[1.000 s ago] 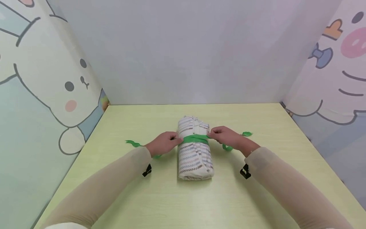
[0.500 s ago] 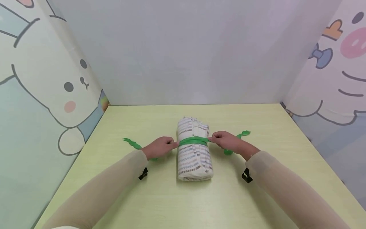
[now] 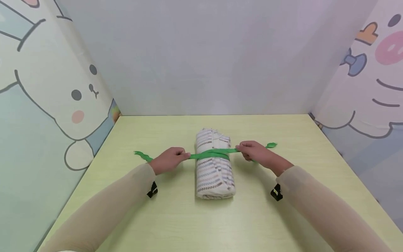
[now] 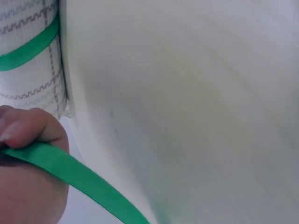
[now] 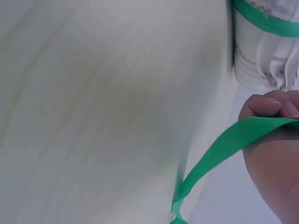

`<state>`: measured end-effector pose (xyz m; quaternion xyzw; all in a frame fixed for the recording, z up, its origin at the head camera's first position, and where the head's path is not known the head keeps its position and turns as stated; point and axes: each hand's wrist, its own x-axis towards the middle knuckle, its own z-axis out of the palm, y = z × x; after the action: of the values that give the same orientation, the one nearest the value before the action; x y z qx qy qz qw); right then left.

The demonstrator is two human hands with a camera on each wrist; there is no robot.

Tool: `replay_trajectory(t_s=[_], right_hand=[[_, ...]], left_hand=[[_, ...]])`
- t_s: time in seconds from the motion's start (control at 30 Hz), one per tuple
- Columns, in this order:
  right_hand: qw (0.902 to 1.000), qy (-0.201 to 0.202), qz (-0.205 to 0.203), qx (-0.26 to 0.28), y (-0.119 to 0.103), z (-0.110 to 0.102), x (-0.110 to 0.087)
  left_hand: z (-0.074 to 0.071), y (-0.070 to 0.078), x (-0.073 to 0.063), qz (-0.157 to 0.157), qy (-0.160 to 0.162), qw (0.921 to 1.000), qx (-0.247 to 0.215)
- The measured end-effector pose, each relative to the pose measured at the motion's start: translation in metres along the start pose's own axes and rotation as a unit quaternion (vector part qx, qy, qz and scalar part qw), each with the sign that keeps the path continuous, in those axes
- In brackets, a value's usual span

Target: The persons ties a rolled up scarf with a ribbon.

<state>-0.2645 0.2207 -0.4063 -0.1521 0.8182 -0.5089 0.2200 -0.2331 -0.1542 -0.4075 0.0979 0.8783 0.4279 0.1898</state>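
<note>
A rolled cloth bundle [image 3: 214, 178], white with striped patterning, lies lengthwise on the table. Round its middle runs a green ribbon [image 3: 215, 153], whose two lengths cross on top. My left hand [image 3: 168, 161] pinches one length to the left of the roll, and my right hand [image 3: 256, 153] pinches the other to the right. Between each hand and the roll the ribbon is stretched straight. In the left wrist view the ribbon [image 4: 77, 175] passes through the curled fingers and its tail trails down. The right wrist view shows the other tail [image 5: 219, 149] hanging out of the fist.
The pale wooden table [image 3: 201, 224] meets a plain light wall [image 3: 201, 59] at the back. Side walls carry cartoon animals, a rabbit [image 3: 63, 77] on the left. Loose ribbon ends lie on the table beyond each wrist, such as the left end [image 3: 142, 155].
Both hands have moved apart from the roll's sides, left hand leftward and right hand rightward, drawing out the ribbon between them. The roll stays nearly in place.
</note>
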Motion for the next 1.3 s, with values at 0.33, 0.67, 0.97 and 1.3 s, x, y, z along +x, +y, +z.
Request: replay_trajectory(t_s=[0.33, 0.67, 0.97, 1.3], right_hand=[[0.9992, 0.027, -0.017, 0.024, 0.008, -0.018, -0.007], [0.9988, 0.044, 0.014, -0.016, 0.022, -0.038, -0.021], [0.9924, 0.052, 0.046, -0.102, 0.018, -0.045, -0.027], [0.9863, 0.07, 0.042, -0.143, 0.019, -0.065, -0.045]], left_hand=[[-0.009, -0.002, -0.009, -0.017, 0.03, 0.996, 0.082], [-0.019, -0.016, -0.018, -0.035, 0.021, 0.9924, 0.116], [-0.032, -0.026, -0.026, -0.043, 0.024, 0.9897, 0.134], [-0.063, -0.039, -0.042, -0.052, 0.038, 0.9856, 0.156]])
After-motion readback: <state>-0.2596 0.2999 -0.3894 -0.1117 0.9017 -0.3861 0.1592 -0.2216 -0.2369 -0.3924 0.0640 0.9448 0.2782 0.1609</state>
